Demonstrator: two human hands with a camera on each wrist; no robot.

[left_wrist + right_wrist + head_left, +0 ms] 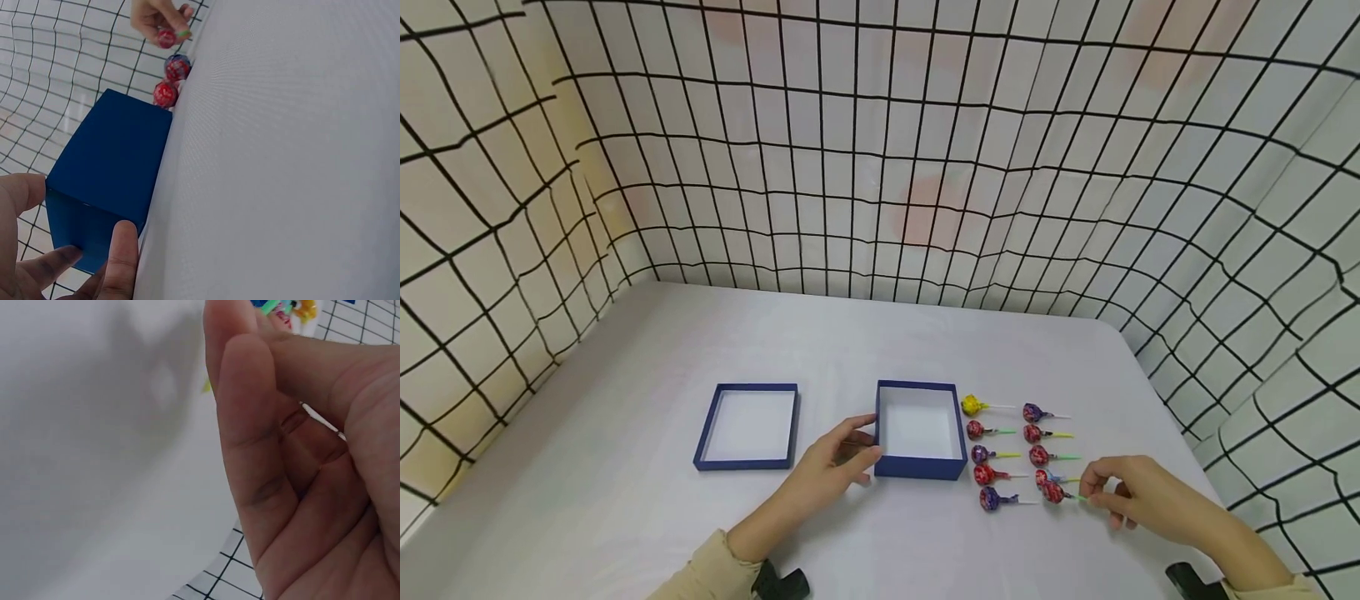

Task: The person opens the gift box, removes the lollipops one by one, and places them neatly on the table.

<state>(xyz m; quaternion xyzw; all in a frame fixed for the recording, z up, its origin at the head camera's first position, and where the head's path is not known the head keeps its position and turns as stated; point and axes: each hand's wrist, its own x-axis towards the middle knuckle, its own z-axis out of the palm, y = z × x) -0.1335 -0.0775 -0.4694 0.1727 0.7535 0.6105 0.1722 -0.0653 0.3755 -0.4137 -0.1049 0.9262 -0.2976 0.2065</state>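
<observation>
Beside the open blue box (921,467), my left hand (838,467) touches its left side with spread fingers; the left wrist view shows fingertips (124,240) against the box's outer wall. At the right, my right hand (1138,492) pinches the green stick of a red-wrapped lollipop (1054,493) between thumb and fingers. The lollipop is close to another red one (1042,477) with a yellow stick, partly overlapping it in view. In the right wrist view the fingers hide most of the held lollipop.
Two columns of wrapped lollipops, including a yellow one (972,406) and a purple one (991,499), lie right of the box. A blue-rimmed lid (745,465) lies to the left. Black wire grid (850,167) surrounds the white table (587,433).
</observation>
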